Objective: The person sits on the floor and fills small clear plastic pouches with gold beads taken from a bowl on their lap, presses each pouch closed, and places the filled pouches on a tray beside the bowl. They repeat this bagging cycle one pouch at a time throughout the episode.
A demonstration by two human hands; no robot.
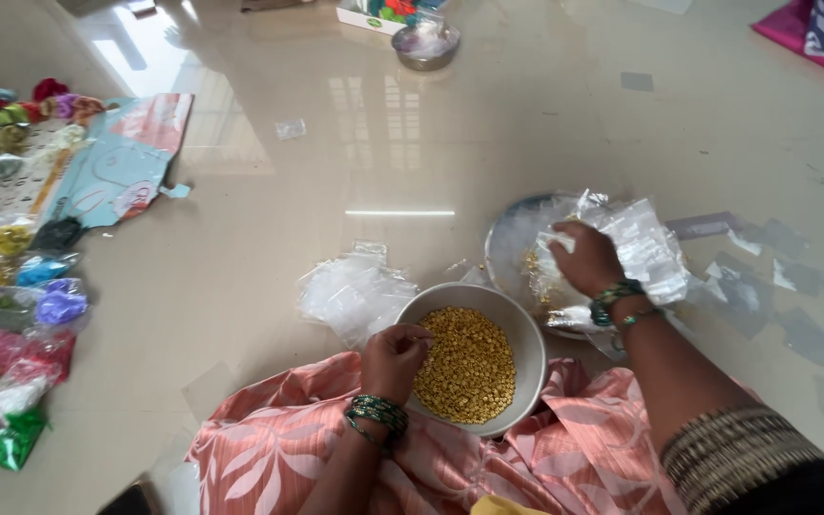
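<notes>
Underneath, glossy beige tile floor (488, 143).

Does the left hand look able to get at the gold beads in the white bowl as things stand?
Probably yes. The left hand rests at the rim of the white bowl, right beside the gold beads, and nothing covers the bowl or lies between them.

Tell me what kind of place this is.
Likely a home floor used for small craft packing: the person sits on glossy floor tiles, a white bowl of gold beads in the lap, clear plastic pouches beside it, and colourful filled packets laid out.
</notes>
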